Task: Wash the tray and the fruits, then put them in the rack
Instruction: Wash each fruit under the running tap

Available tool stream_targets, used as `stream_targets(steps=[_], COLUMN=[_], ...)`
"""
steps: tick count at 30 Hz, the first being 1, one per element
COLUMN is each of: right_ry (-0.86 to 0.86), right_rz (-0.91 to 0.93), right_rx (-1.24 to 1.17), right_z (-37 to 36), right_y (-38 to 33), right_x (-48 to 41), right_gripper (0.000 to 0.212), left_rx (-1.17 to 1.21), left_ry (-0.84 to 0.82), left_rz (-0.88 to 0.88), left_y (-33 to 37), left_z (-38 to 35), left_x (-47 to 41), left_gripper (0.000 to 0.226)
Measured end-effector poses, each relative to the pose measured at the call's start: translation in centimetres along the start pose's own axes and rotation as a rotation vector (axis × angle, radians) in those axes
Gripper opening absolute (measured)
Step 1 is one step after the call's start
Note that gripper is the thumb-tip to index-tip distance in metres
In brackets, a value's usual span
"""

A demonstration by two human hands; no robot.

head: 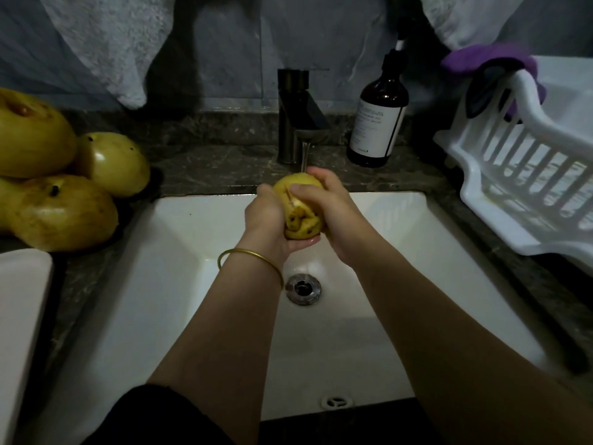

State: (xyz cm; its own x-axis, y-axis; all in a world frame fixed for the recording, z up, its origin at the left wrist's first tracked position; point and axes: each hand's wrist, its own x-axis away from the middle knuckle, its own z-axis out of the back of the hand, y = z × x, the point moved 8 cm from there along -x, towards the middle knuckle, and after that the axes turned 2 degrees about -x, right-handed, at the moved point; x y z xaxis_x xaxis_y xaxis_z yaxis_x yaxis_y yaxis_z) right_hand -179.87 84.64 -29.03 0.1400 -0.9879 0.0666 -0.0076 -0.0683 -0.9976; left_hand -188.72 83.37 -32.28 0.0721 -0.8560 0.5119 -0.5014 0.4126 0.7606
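Yellow fruit (300, 203) held over the white sink (192, 252), mid-scene, right under the faucet (296, 117) w/ water running onto its far end. Long axis runs near–far, tilted up; spotted, wrinkled end points near, toward the drain (303, 289). Left hand (266, 220) wraps it from the left & below, right hand (333, 213) curls round the right side, thumb across the top. Three more yellow fruits (64, 210) piled far left on the counter. White rack (513, 175) at right, purple cloth (487, 59) over its far rim.

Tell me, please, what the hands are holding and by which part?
A yellow fruit: left hand cups its underside, right hand wraps its right side.
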Motion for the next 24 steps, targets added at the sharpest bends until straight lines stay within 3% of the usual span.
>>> stream_targets(steps=[4,7,9,15,24], right_ry=[-0.021,0.13,0.214,0.29,0.072], right_rz=[0.129,0.198,0.157,0.097,0.01], right_rx=[0.12,0.245,0.263,0.197,0.031], right_z=[-0.3,0.4,1.2,2.3,0.3], right_y=[-1.4,-1.9,-1.5,-0.7,-0.3], right_x=[0.7,0.6,0.3,0.1,-0.3], right_gripper=[0.046,0.053,0.066,0.06,0.052], left_rx=[0.068,0.015,-0.104,-0.209,0.123], left_ry=[-0.01,-0.093,-0.155,-0.226,-0.135], left_rz=[0.013,0.0,-0.029,-0.08,-0.029], left_y=[0.1,0.1,0.0,0.5,0.7], left_z=[-0.1,-1.0,-1.7,-2.4,-0.8], left_x=[0.8,0.9,0.6,1.2,0.5], left_gripper=[0.036,0.05,0.061,0.051,0.059])
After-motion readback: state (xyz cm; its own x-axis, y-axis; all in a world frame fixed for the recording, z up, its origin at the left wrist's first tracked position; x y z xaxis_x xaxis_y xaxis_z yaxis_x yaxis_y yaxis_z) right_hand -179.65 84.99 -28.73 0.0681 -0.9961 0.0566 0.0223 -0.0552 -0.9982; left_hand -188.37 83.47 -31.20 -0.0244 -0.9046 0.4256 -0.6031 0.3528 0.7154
